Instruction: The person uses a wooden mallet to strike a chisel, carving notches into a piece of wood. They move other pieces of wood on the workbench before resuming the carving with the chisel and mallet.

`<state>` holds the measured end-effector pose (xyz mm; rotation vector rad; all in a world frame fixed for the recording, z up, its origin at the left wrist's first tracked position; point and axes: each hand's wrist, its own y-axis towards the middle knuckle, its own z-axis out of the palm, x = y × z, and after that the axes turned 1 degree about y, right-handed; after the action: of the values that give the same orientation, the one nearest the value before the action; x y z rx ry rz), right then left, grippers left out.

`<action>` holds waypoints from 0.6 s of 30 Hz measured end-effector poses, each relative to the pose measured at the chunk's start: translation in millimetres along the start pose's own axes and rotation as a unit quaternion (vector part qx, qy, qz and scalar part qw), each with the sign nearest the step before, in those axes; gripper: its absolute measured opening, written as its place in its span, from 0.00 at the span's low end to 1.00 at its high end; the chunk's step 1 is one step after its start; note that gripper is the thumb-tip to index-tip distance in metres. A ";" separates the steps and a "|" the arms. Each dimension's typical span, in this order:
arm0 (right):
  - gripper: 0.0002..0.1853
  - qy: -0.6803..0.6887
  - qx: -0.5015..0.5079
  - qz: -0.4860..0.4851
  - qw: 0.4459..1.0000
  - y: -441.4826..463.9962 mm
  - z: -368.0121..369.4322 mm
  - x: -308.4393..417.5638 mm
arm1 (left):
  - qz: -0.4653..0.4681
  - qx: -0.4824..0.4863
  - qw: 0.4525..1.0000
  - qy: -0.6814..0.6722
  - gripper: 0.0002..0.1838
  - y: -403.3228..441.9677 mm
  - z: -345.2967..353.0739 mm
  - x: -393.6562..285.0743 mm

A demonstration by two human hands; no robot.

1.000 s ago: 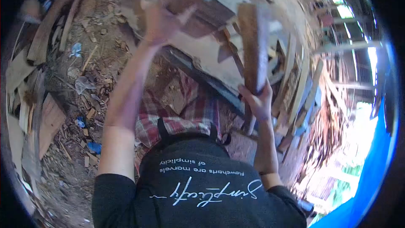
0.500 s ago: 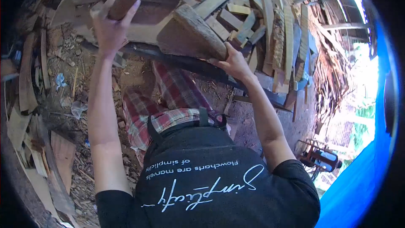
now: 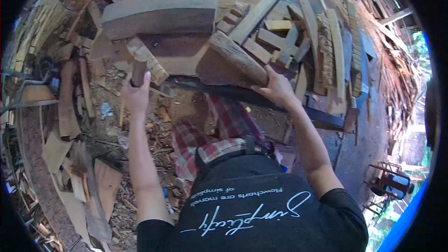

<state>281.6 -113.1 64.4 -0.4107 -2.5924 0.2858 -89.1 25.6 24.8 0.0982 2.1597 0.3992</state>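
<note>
My left hand point(image 3: 135, 94) is closed around a dark round wooden handle point(image 3: 138, 72) with a pale end. Just behind it is a pale, rough wooden block point(image 3: 151, 60); whether handle and block are joined, I cannot tell. My right hand point(image 3: 278, 87) grips the near end of a rough-edged wood piece point(image 3: 238, 57), its thumb on top and fingers partly hidden. That piece slants across the work surface, beside a large curved timber point(image 3: 161, 11).
Several wood offcuts point(image 3: 273, 39) and long strips point(image 3: 336, 51) are heaped beyond my right hand. Boards point(image 3: 107, 182) lean at the lower left, and chips litter the ground. A chair-like frame point(image 3: 389, 182) stands at the right. A blue sheet point(image 3: 406, 228) hangs at the lower right.
The view has shifted, so more of the surroundings shows. My left hand has lowered the handle, whose pale end no longer points so directly at me. My right hand keeps its grip.
</note>
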 end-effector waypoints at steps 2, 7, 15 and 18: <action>0.36 0.016 -0.014 -0.033 0.999 8.5 9.0 -8.3 | -0.063 -0.018 0.997 0.045 0.21 -10.0 -4.4 10.8; 0.41 0.026 0.002 -0.037 0.999 16.1 7.8 -23.7 | -0.083 0.021 0.996 -0.018 0.23 -28.2 -1.3 15.2; 0.40 0.057 0.017 -0.032 0.998 17.4 3.7 -26.0 | 0.021 0.020 1.000 0.004 0.22 -20.5 18.5 3.7; 0.39 0.056 0.012 -0.039 0.998 17.7 7.1 -26.8 | 0.022 0.049 0.995 0.078 0.23 -21.1 18.9 -5.7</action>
<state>304.4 -106.6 41.7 -0.3082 -2.4860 0.2593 -68.8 9.0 12.4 0.1757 2.3359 0.3348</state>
